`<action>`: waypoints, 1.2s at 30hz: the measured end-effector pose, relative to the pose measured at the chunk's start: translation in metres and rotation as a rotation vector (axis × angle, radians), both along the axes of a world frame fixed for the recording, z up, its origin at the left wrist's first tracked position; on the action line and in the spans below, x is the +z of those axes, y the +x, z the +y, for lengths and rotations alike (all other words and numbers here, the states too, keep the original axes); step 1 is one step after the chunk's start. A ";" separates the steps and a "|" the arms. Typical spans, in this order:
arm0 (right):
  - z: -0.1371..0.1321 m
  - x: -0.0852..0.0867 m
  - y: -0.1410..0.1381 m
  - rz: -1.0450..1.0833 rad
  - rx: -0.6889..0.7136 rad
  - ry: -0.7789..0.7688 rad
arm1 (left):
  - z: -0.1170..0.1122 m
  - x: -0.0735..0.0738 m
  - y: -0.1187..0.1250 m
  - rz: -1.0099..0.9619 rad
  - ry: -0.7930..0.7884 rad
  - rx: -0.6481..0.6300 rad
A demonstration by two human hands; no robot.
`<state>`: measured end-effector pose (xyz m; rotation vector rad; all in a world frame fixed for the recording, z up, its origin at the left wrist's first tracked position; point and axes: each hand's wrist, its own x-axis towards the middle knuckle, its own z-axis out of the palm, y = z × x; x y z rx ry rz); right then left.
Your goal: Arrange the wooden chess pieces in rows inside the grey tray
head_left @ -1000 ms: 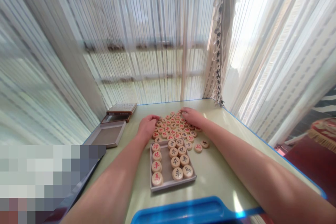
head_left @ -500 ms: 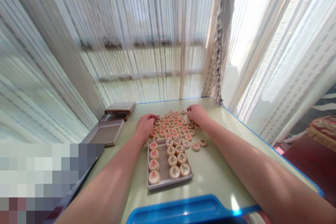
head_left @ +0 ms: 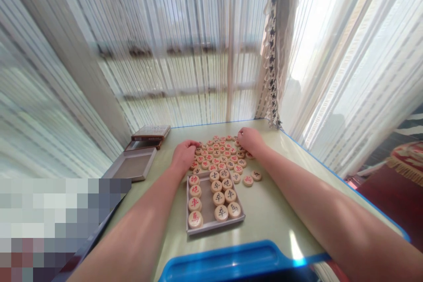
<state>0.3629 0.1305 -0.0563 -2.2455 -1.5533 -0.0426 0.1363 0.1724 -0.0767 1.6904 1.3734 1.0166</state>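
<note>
A cluster of round wooden Chinese chess pieces (head_left: 216, 153), marked with red or black characters, lies on the table between my hands. My left hand (head_left: 184, 156) rests at the cluster's left edge, open, its fingers stretched along the outer pieces. At the far right edge is my right hand (head_left: 251, 142), its fingers curved loosely against the pieces there and partly hidden. Neither hand visibly lifts a piece. Nearer to me, a shallow box (head_left: 207, 200) holds a left column of red pieces and two right columns of black ones, with a bare strip between.
The pale green table (head_left: 264, 216) has a blue rim and a blue tray recess (head_left: 224, 262) at its near edge. An open shallow box (head_left: 134, 165) and a closed flat box (head_left: 151, 132) lie at the left. Sheer curtains (head_left: 185, 75) hang behind.
My right hand has shifted slightly, its fingers now closer against the far right pieces. A loose piece by its fingertips sits nearer to the hand. The left hand barely differs; the view tilts a little.
</note>
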 end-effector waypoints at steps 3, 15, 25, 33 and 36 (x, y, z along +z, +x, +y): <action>-0.001 0.002 -0.008 -0.043 0.118 0.064 | 0.001 -0.001 0.000 0.007 0.004 -0.004; -0.002 0.002 -0.029 -0.061 0.259 0.001 | 0.000 0.001 0.003 0.082 0.003 0.003; 0.003 0.002 -0.021 -0.017 0.228 -0.001 | 0.006 -0.003 0.002 0.094 0.030 -0.006; 0.004 0.000 -0.021 0.335 0.232 0.137 | 0.003 -0.001 0.002 0.062 0.094 -0.008; 0.000 0.007 -0.026 0.462 0.278 0.263 | 0.001 0.006 0.000 -0.069 0.186 -0.022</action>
